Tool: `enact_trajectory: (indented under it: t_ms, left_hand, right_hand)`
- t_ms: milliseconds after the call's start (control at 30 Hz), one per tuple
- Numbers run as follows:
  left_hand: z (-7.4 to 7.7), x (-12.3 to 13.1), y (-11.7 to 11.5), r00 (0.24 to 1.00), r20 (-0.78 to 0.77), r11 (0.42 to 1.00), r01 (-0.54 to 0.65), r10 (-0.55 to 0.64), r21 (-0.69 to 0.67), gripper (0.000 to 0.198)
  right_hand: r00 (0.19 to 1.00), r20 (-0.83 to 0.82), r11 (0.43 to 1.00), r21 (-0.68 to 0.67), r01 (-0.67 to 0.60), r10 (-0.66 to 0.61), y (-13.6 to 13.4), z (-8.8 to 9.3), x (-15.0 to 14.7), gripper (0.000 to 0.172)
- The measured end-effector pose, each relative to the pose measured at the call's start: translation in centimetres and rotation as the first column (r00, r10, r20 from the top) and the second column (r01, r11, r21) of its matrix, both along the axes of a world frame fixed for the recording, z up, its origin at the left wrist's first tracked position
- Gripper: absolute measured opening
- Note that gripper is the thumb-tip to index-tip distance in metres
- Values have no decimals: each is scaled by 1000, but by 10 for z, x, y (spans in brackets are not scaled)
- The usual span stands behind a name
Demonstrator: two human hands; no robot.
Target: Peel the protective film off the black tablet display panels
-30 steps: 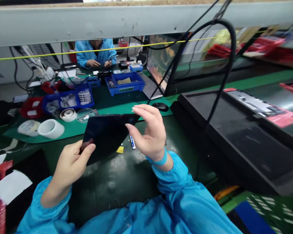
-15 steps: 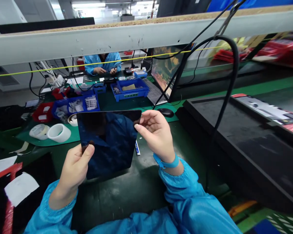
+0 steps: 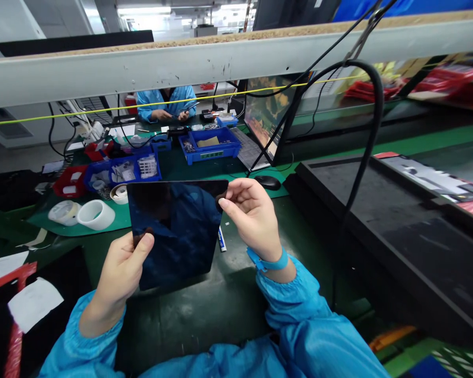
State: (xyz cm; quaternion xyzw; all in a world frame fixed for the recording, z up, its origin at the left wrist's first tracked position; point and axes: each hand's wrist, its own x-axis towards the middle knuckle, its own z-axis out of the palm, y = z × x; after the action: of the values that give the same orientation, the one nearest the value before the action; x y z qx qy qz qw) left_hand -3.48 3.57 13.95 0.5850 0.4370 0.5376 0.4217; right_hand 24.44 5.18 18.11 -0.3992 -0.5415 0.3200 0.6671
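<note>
A glossy black panel (image 3: 175,231), flat and rectangular, stands tilted up toward me above the dark green bench, mirroring my blue sleeves. My left hand (image 3: 120,273) grips its lower left edge, thumb on the front face. My right hand (image 3: 250,215) pinches its upper right corner between thumb and fingers. A blue strap circles my right wrist.
White tape rolls (image 3: 95,214) and blue parts bins (image 3: 120,168) sit on the green mat at left. A laptop (image 3: 260,123) and mouse (image 3: 267,182) lie beyond. A black tray (image 3: 398,231) fills the right. A thick black cable (image 3: 372,121) hangs from the overhead beam. Another person in blue works far behind.
The panel went from nearly flat, edge-on, to tilted up facing me a second ago. My right hand slid to its upper right corner. Over the last half second almost nothing moved.
</note>
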Motion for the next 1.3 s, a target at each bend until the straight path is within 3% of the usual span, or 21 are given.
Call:
enact_trajectory:
  t_ms: [167, 267, 400, 600, 733, 933, 1167, 1300]
  left_hand:
    - [8, 5, 0, 996, -74, 997, 43, -48, -62, 36]
    - [15, 7, 0, 965, -243, 995, 98, -100, -19, 46]
    - [29, 15, -2, 901, -417, 980, 174, -118, 99, 52]
    - [36, 20, -5, 841, -527, 954, 246, -121, 172, 42]
    - [34, 20, -5, 814, -563, 927, 309, -143, 211, 34]
    - [30, 16, -3, 799, -585, 898, 352, -142, 263, 21]
    - [34, 16, -2, 791, -599, 879, 369, -126, 302, 17]
    - [25, 9, -1, 780, -620, 891, 340, -90, 299, 10]
  right_hand:
    - [998, 4, 998, -29, -62, 62, 1, -5, -2, 44]
    - [993, 69, 995, -36, -93, 95, 2, -8, 0, 38]
    - [954, 296, 995, 103, 7, -38, 2, -5, 5, 17]
    - [847, 498, 964, 261, 56, -185, -2, 0, 8, 27]
    - [813, 566, 957, 287, -36, -139, -5, 3, 6, 24]
    - [845, 534, 959, 235, -161, 10, -6, 7, 9, 12]
    - [835, 546, 944, 232, -235, 74, -3, 6, 18, 5]
    - [828, 554, 940, 233, -250, 83, -4, 7, 18, 11]
